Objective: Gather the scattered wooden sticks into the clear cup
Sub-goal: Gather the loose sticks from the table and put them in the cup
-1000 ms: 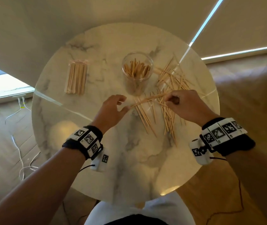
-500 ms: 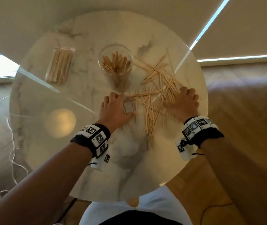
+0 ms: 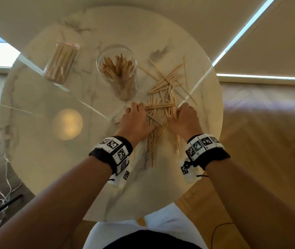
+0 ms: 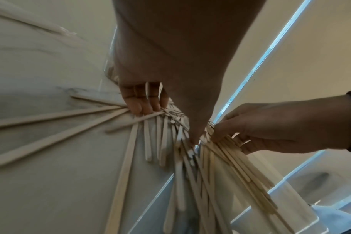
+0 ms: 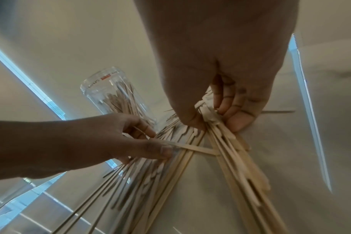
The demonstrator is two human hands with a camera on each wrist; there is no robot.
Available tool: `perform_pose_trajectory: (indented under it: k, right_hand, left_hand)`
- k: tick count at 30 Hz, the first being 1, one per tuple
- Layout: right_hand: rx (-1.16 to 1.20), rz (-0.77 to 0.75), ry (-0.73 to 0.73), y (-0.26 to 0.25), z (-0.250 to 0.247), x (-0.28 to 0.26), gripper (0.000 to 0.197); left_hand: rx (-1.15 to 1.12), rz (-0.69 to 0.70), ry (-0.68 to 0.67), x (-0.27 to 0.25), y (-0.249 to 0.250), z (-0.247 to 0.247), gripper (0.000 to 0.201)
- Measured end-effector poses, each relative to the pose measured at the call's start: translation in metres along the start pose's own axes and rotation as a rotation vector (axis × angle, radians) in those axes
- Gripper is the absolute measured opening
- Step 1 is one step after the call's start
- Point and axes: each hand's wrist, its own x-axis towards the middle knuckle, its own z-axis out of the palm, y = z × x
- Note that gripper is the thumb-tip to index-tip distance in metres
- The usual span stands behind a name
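The clear cup (image 3: 125,90) stands upright at the middle back of the round table, partly filled with wooden sticks (image 3: 118,67). Loose wooden sticks (image 3: 164,87) lie scattered to its right and reach down between my wrists. My left hand (image 3: 139,112) and right hand (image 3: 180,112) sit on the near part of the pile, a short gap apart. In the right wrist view my right hand (image 5: 212,120) curls thumb and fingers round a bundle of sticks (image 5: 230,158). My left hand (image 4: 167,123) curls its fingers onto the sticks and pinches one crossing stick (image 5: 198,149).
A clear packet of sticks (image 3: 60,63) lies at the back left of the marble table (image 3: 44,159). A round light reflection (image 3: 67,124) shows on the left of the top. Cables (image 3: 3,194) trail on the wooden floor at the left.
A second ago both hands held a few sticks just above the table. Half a second ago they lay spread on the pile. Now they are closer together, with fingers curled on sticks.
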Motion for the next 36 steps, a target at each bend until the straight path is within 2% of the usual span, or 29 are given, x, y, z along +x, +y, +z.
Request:
perform_pose_trajectory:
  k: [6,15,19,23,28,33,36]
  right_hand:
    - [-0.065,0.016,-0.055,-0.004,-0.002,0.006,0.048]
    - [-0.086,-0.062,-0.084,-0.011,-0.004,0.010,0.029]
    - [-0.082,-0.092,-0.092,-0.012,-0.008,0.010,0.024]
    - [-0.014,-0.091,-0.122,-0.015,-0.011,0.012,0.034]
    - [-0.079,-0.029,-0.151,-0.019,-0.010,0.010,0.042]
    - [-0.043,-0.016,-0.115,-0.023,-0.002,0.006,0.025]
    - [-0.095,-0.029,-0.096,-0.027,-0.003,0.001,0.027]
  left_hand:
    - [-0.099,-0.024,-0.040,0.004,0.001,-0.007,0.062]
    - [-0.089,-0.021,-0.047,0.015,-0.001,-0.017,0.041]
    - [-0.077,-0.025,-0.061,0.014,-0.003,-0.021,0.038]
    - [-0.085,-0.018,-0.067,0.015,-0.006,-0.024,0.034]
    - [-0.017,0.018,-0.076,0.018,-0.011,-0.029,0.032]
    - [-0.032,0.048,-0.068,0.018,-0.016,-0.031,0.033]
    - [-0.080,0.057,-0.074,0.014,-0.018,-0.034,0.030]
